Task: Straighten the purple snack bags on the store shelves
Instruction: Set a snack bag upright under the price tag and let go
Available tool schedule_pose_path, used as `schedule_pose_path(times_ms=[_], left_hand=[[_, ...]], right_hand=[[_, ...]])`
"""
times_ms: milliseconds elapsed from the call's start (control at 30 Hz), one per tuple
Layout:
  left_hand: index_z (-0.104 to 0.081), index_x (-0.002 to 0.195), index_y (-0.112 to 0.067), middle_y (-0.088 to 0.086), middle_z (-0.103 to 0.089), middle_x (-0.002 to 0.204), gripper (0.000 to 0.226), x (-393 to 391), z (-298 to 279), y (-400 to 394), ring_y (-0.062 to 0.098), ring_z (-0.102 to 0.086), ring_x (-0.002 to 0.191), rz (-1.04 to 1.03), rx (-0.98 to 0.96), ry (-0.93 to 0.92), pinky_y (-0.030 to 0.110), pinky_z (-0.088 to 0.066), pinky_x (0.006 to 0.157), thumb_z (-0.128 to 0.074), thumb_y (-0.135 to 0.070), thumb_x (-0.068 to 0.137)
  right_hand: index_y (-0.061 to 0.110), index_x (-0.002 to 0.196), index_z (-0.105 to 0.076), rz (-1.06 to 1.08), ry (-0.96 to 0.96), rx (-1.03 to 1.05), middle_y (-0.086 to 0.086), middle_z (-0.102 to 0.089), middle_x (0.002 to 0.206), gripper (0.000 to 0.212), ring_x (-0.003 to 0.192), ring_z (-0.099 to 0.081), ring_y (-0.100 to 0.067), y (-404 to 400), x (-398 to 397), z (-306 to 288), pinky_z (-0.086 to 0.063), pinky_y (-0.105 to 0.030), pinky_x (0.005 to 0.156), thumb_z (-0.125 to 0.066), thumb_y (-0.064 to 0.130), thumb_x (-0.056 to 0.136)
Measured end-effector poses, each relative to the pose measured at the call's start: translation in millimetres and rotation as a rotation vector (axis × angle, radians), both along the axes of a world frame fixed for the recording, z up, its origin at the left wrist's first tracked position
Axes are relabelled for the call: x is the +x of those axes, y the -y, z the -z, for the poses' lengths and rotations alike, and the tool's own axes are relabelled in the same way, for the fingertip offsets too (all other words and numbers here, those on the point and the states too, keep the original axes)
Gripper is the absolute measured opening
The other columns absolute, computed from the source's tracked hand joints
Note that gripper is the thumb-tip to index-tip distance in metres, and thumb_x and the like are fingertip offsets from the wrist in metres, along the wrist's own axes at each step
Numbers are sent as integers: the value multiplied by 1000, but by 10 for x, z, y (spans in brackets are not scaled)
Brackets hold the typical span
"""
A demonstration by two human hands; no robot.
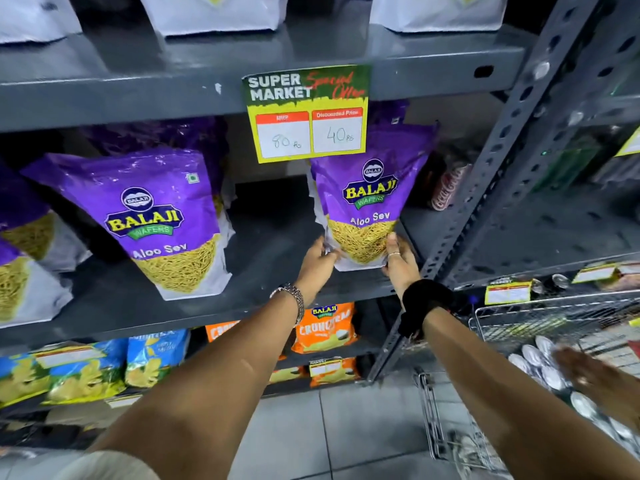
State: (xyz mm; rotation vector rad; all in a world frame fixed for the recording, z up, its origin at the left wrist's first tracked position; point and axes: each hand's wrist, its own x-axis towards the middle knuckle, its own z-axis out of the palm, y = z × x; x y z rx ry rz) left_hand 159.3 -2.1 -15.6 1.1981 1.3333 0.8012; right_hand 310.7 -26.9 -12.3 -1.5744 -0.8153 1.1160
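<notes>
A purple Aloo Sev snack bag stands upright at the right end of the grey middle shelf. My left hand grips its bottom left corner and my right hand grips its bottom right corner. Another purple bag leans to the left further along the same shelf, with more purple bags behind it. Two more purple bags lie tilted at the far left edge. The top of the held bag is partly hidden by a price sign.
A yellow and green price sign hangs from the upper shelf edge. White bags sit on the top shelf. Orange snack bags and blue ones fill the lower shelf. A wire trolley with cans stands at the right, another person's hand over it.
</notes>
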Motion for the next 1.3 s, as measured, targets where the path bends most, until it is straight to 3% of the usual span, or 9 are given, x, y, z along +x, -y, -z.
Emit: schedule_pose_path(times_ms=[133,233,400,533,667,833,933,1067,1300], left_hand=[[-49,131,-23,-2,-56,135,39,-77,18,111,15,-50,124,-37,1,69,35,-41,107,-50,-17,93],[-39,140,-12,5,-49,140,47,-259,119,236,18,-48,127,-191,-12,114,36,-41,109,-48,-9,94],[-45,129,-6,3,-53,115,38,-854,194,487,16,-56,97,-429,-35,178,27,-48,84,-42,3,93],[-48,85,-16,0,-46,75,30,-1759,162,681,10,-46,67,-608,-80,143,18,-45,63,-35,11,90],[-49,67,-17,2,-43,64,33,-2102,162,664,13,-44,60,-748,-104,62,25,-41,60,-36,1,90],[-52,108,-12,3,-51,76,31,-2341,14,502,15,-47,69,-740,-58,104,27,-41,68,-35,-34,96],[-46,129,-17,5,-61,114,46,-2486,-51,424,22,-58,104,-663,-104,188,36,-45,90,-30,-45,96],[-49,123,-21,5,-57,135,47,-2500,-74,376,25,-54,122,-629,-106,197,41,-41,104,-35,-53,91],[-46,130,-19,3,-56,131,50,-2551,-5,351,24,-52,121,-638,-93,174,35,-43,91,-29,-51,96]], right_hand=[[16,134,-40,43,10,-28,1,-52,122,54,116,-48,-18,68,-45,60,-37,-47,111,-44,46,89],[11,108,-46,157,-27,-75,-5,-52,102,34,104,-52,-26,200,-179,124,-47,-50,97,-43,40,91],[11,104,-46,28,-205,-153,-9,-57,88,15,99,-51,-30,250,-758,93,-43,-26,62,-34,16,96],[-3,124,-48,-315,-241,-180,-25,-54,131,43,124,-49,-38,151,-1727,-152,-48,-41,86,-29,25,99],[2,128,-48,-440,-219,-177,-18,-49,139,49,129,-45,-33,163,-2156,-261,-41,-44,101,-31,36,97],[12,104,-62,-414,-147,-169,-7,-62,106,38,115,-51,-23,181,-2451,-274,-36,-46,111,-39,40,93],[15,108,-58,-403,-140,-143,-9,-56,113,41,122,-48,-28,160,-2642,-336,-36,-47,111,-37,46,92],[20,100,-55,-361,-146,-143,-2,-57,106,33,119,-50,-26,100,-2705,-386,-36,-47,111,-34,45,93],[8,109,-57,-346,-100,-122,-19,-61,123,54,117,-54,-34,30,-2701,-218,-39,-51,108,-32,52,90]])
